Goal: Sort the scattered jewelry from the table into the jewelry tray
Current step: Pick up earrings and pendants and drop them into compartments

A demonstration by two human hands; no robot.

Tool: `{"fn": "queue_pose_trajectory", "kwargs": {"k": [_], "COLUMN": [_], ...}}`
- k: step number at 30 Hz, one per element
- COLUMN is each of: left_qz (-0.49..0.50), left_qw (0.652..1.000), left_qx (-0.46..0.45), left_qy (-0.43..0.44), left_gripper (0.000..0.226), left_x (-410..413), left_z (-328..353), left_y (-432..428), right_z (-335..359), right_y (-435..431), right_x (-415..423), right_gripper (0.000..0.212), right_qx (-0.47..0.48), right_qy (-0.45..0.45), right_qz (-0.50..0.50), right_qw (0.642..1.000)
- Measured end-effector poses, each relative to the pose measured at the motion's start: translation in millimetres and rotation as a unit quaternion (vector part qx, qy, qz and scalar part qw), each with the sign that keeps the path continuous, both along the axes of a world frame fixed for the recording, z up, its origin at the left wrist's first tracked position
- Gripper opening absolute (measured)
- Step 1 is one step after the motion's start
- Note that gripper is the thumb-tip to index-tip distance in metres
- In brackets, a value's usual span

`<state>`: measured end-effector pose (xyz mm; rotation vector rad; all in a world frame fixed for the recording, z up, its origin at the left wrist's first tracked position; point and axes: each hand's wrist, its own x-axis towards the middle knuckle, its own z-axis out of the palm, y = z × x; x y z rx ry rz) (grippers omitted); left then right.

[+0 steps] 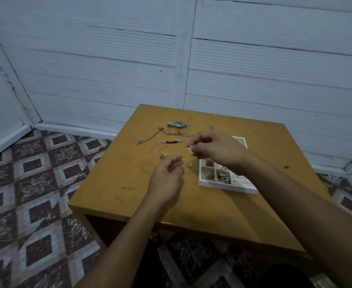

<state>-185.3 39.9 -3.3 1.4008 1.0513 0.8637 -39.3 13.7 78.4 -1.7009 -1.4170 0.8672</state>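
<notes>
My right hand (214,148) hovers over the table's middle and pinches a small silver earring (191,151) between fingertips, just left of the white jewelry tray (204,182). The tray's compartments hold small pieces and pearly beads (223,177); my right wrist hides part of it. My left hand (166,173) is lower and to the left, fingers loosely curled, with a tiny silver piece (184,163) at its fingertips. On the table lie a long silver chain (160,134), a shorter chain bracelet (162,144), a wristwatch (177,124) and a small cluster of pieces (162,155).
The orange wooden table (129,194) stands against a white panelled wall. Patterned floor tiles surround it on the left and front. A tiny item (211,127) lies near the table's far side, behind my right hand.
</notes>
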Motion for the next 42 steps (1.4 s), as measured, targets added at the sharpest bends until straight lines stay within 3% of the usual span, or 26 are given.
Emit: {"fn": "queue_pose_trajectory", "kwargs": {"k": [3,7,14,17,23,27,34,42], "left_qz": [0.026,0.028,-0.001,-0.019,-0.006,-0.015,-0.029,-0.046], "left_qw": [0.99,0.98,0.958,0.937,0.84,0.8,0.804,0.8], "left_qx": [-0.11,-0.157,-0.218,-0.259,-0.384,-0.408,-0.413,-0.43], "left_qy": [-0.081,-0.121,-0.187,-0.232,-0.384,-0.44,-0.427,-0.416], "left_gripper": [0.026,0.023,0.024,0.025,0.027,0.037,0.037,0.037], "left_x": [2.8,4.2,7.8,15.5,26.1,29.6,31.9,33.8], "left_z": [-2.6,-4.0,0.7,2.7,10.1,19.7,20.1,14.2], "left_y": [-0.3,-4.0,-7.9,-13.7,-18.2,-20.7,-26.6,-36.1], "right_z": [6.4,12.3,18.4,23.8,38.3,39.0,36.1,30.8], "right_y": [-4.4,-9.2,-15.4,-15.5,-20.9,-25.0,-29.3,-28.2], "right_x": [-0.6,0.9,8.4,9.2,10.1,11.0,10.1,12.6], "right_gripper": [0.024,0.024,0.023,0.018,0.014,0.009,0.011,0.016], "right_qx": [-0.011,-0.055,-0.093,-0.096,-0.099,-0.115,-0.085,-0.048], "right_qy": [0.064,0.141,0.13,0.095,0.051,0.02,-0.18,-0.262], "right_qz": [-0.009,-0.008,-0.003,0.015,0.065,0.089,0.068,0.046], "right_qw": [0.998,0.988,0.987,0.991,0.992,0.989,0.978,0.963]}}
